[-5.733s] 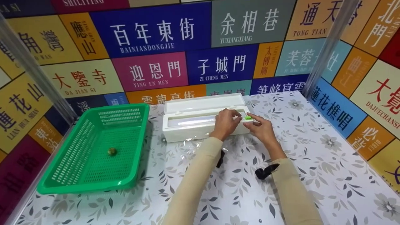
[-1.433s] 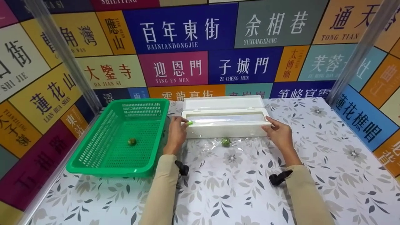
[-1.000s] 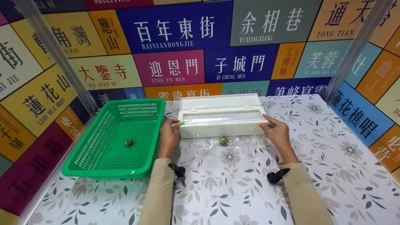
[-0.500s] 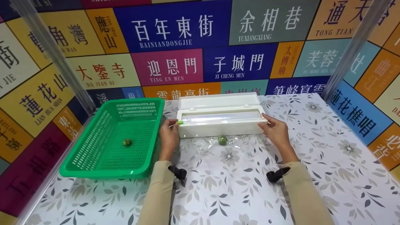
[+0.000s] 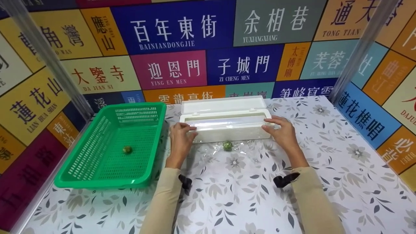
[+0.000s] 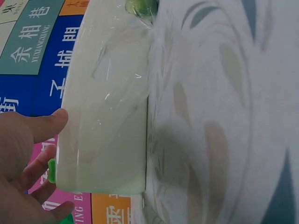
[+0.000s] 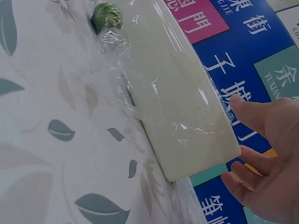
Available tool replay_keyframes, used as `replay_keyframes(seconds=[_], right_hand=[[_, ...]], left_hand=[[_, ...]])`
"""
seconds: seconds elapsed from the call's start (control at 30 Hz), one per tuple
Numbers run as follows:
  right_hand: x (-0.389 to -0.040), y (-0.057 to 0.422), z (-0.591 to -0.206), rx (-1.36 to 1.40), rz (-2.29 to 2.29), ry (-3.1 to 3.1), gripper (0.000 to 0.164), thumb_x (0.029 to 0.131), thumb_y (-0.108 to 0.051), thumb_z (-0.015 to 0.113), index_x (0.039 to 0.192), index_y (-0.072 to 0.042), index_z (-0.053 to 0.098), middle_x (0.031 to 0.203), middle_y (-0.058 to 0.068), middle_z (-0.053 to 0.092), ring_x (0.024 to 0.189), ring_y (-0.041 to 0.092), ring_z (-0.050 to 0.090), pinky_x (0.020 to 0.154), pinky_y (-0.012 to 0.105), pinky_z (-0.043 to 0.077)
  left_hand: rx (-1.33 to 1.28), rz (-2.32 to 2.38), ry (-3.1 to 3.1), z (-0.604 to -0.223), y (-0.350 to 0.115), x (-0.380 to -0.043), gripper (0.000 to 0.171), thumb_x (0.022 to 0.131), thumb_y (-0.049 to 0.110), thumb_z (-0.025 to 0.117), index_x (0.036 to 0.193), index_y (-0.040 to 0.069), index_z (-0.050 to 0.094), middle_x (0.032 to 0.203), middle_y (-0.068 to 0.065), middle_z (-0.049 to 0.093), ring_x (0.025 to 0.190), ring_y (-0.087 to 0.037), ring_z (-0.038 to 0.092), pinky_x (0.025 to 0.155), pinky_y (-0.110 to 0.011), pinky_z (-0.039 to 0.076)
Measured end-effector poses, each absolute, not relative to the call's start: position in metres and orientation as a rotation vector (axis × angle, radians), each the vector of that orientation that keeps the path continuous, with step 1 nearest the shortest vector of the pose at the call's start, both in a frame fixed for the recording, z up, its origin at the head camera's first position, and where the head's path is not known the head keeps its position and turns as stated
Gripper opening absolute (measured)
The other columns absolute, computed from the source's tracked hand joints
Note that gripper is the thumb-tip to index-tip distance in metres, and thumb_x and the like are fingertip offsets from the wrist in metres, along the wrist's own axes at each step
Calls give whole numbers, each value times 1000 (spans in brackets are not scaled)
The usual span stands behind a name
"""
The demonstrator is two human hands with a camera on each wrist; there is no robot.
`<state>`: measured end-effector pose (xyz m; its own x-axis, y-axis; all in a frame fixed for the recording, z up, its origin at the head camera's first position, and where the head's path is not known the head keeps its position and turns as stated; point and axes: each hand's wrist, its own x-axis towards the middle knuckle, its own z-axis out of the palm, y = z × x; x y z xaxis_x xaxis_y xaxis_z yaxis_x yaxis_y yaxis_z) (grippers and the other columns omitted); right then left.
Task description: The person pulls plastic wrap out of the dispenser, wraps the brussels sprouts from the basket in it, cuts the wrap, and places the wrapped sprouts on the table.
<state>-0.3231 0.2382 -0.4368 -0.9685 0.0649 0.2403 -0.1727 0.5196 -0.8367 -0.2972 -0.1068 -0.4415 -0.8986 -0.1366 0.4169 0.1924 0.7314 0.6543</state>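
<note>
Lying at twelve o'clock on the leaf-printed white surface [image 5: 224, 198], the long white plastic-looking box [image 5: 234, 133] seems stiff; brace its ends, left hand [image 5: 181, 139] and right hand [image 5: 283, 131] spread there. Thin clear film [image 7: 112, 41] around the round green ball [image 5: 227, 145], six o'clock, likely clings.

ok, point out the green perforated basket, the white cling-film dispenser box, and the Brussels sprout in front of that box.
Green perforated basket [image 5: 122, 165]: head view, bare floor.
White cling-film dispenser box [image 5: 232, 134]: head view, front wall.
Brussels sprout [image 7: 107, 17]: right wrist view, leafy side.
</note>
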Motion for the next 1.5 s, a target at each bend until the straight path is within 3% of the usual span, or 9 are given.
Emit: replay_keyframes(seconds=[0.4,0.87,1.17,1.4,1.5], right_hand=[[-327,228,-447,37,1340,-2399,21,88,-9,77,103,6,76,136,23,60,135,37,49,117,44,37],[-326,225,-447,147,1276,-2412,12,90,-2,70,92,10,69,132,26,59,132,42,48,117,48,33],[-325,224,-444,135,1342,-2376,8,92,2,64,93,10,65,121,27,65,123,40,55,112,47,37],[-319,232,-432,119,1375,-2480,16,96,-8,64,104,5,68,117,24,68,120,35,58,108,49,41],[-314,238,-426,161,1362,-2573,18,98,-13,63,106,2,68,119,22,68,113,33,59,97,42,46]], left_hand=[[-111,-864,-2349,-447,-110,-301,5,82,9,80,86,5,81,96,-14,68,101,-33,56,93,-49,44],[-125,-843,-2418,-443,-108,-296,5,86,8,77,88,4,77,98,-14,71,112,-34,59,98,-52,43],[-205,-817,-2370,-442,-108,-292,5,83,6,78,86,4,75,92,-12,74,106,-35,63,94,-54,47],[-227,-856,-2363,-435,-105,-282,5,83,3,78,86,4,75,88,-11,76,103,-33,63,101,-55,42],[-233,-862,-2403,-431,-104,-276,9,84,4,77,93,5,75,88,-10,76,104,-33,62,101,-54,41]])
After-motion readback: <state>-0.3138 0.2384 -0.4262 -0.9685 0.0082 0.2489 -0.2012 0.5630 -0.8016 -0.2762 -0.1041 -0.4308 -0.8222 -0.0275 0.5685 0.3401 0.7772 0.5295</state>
